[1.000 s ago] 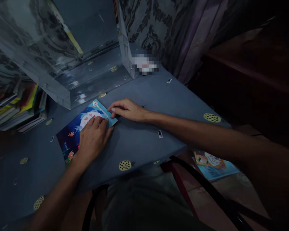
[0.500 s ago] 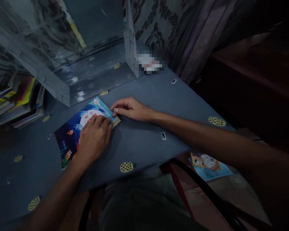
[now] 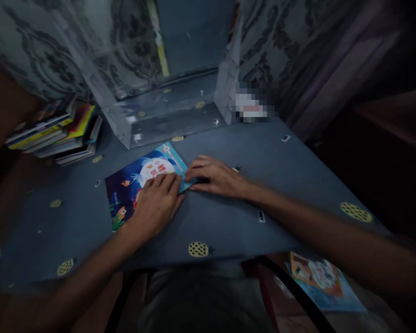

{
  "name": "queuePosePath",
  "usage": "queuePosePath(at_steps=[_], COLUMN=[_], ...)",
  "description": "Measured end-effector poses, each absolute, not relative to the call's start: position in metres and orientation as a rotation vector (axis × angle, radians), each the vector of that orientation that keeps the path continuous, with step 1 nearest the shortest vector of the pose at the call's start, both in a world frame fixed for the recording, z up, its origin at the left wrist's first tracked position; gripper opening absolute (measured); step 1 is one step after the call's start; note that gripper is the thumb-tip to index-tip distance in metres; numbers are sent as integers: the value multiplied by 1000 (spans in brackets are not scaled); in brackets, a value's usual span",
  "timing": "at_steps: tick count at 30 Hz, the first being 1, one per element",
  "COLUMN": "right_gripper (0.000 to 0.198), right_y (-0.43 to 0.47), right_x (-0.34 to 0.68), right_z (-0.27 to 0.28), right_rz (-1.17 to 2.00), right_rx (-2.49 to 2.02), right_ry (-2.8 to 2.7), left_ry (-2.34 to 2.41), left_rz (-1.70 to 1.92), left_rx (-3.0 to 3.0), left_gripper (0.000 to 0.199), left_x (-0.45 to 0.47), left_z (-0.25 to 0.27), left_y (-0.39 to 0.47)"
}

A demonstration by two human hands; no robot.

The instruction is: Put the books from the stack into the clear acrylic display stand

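A thin picture book [image 3: 125, 172] with a dark blue cover, orange fish and a white circle of red characters lies shut and slanted on the table. My left hand [image 3: 157, 200] rests flat on its lower right part, fingers stretched over the cover and hiding some of the picture. At the book's right corner, my right hand [image 3: 217, 176] pinches the light blue edge between thumb and fingers. That corner looks slightly lifted. Whether only the cover or some pages too are in the pinch, I cannot tell.
A clear acrylic rack [image 3: 123, 127] stands behind the book. Stacked books [image 3: 67, 132] sit at the left, near a blurred brown shape [image 3: 7, 101], perhaps a limb. A pixelated white object [image 3: 251, 108] is right of the rack. Another booklet [image 3: 327, 284] lies below the table's edge.
My right hand has moved from loosely touching the book's right edge to pinching its corner. My left hand stays on the cover. The view has shifted left, and the brown shape has come in.
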State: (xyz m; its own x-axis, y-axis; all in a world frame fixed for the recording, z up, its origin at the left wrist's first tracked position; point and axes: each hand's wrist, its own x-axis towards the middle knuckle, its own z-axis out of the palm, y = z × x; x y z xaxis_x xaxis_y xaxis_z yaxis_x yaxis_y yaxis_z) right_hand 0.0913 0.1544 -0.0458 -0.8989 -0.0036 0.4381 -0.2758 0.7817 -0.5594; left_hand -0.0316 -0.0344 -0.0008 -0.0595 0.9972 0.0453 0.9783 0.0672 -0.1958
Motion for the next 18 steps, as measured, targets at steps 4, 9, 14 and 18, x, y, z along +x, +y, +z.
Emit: queuePosePath(at_steps=[4, 9, 14, 18], right_gripper=[17, 22, 25, 25], right_y=[158, 165, 173, 178], right_x=[92, 85, 67, 59], right_z=[-51, -51, -49, -50], right_rz=[704, 535, 482, 460], right_rx=[244, 153, 110, 141], right_ry=[-2566, -2627, -2675, -2691], left_ry=[-2236, -2320, -2253, -2260], left_rz=[162, 140, 35, -37], left_rx=[-1952, -1884, -1918, -1922], left_gripper=[45, 57, 71, 63], left_x=[-48, -72, -74, -65], left_z=[-1, -9, -18, -16], left_y=[-68, -118, -144, -146])
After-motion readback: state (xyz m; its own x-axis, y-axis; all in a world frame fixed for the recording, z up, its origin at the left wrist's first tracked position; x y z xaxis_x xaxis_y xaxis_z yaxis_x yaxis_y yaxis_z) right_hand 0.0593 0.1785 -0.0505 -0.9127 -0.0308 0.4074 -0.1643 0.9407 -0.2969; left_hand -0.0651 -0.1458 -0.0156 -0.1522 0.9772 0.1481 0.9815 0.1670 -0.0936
